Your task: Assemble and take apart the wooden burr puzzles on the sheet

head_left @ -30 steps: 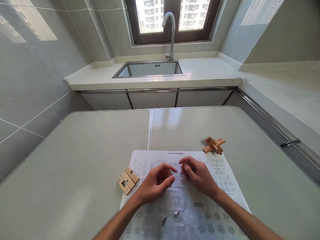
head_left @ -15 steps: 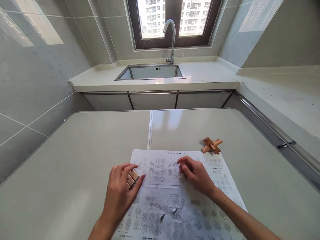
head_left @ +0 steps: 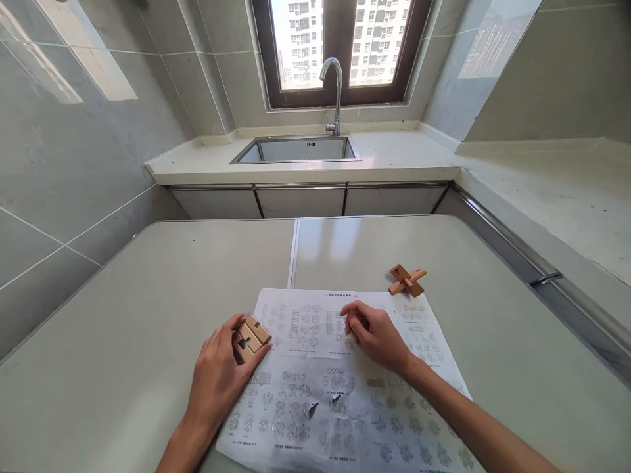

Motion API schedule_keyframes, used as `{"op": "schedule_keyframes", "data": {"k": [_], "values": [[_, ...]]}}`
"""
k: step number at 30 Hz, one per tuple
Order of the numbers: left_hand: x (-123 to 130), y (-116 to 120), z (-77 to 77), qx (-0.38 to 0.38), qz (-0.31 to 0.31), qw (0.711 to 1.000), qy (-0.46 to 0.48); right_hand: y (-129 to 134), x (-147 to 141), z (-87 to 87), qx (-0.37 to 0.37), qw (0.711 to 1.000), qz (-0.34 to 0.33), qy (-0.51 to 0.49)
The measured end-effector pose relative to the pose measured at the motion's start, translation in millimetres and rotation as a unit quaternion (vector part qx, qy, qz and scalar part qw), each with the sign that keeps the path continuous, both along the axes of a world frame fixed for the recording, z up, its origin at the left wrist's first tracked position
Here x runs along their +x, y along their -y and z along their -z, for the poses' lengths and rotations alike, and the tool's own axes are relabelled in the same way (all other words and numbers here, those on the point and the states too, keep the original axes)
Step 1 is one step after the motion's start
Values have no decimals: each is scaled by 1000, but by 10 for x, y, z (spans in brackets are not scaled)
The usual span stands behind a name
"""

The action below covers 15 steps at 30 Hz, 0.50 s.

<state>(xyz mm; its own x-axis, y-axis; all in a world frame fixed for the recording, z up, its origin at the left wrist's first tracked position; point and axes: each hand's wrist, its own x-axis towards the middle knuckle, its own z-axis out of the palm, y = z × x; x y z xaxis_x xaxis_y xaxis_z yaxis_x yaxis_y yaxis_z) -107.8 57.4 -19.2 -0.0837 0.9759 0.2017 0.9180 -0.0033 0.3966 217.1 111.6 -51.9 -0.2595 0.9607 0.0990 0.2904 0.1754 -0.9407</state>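
My left hand is at the left edge of a printed instruction sheet. Its thumb and fingers close around a light wooden interlocking puzzle block with notched bars and a small dark gap on top. My right hand rests over the upper middle of the sheet, beside the small printed diagrams. Its fingers are curled, the index finger bent forward towards the print, and nothing shows in them. A cross-shaped wooden puzzle lies at the sheet's top right corner.
The pale table has a seam down its far middle. The sheet has small torn spots near its centre. Beyond the table are a white counter, a sink and a tap. Tiled walls stand on both sides.
The view has tilted slightly. My left hand has drawn the puzzle block a little left, and its top shows more fully. My right hand stays over nearly the same diagrams.
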Motion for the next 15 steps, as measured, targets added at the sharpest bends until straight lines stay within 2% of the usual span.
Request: {"op": "schedule_keyframes", "data": {"k": [9,12,15], "values": [[38,-52,-65,5,13,999,42,-19,5,-11,23,1000,-4,10],[145,-86,-101,22,63,996,50,-21,1,-25,27,1000,-4,10],[349,-168,-128,26,144,987,67,-19,-3,-30,28,1000,-2,8]]}}
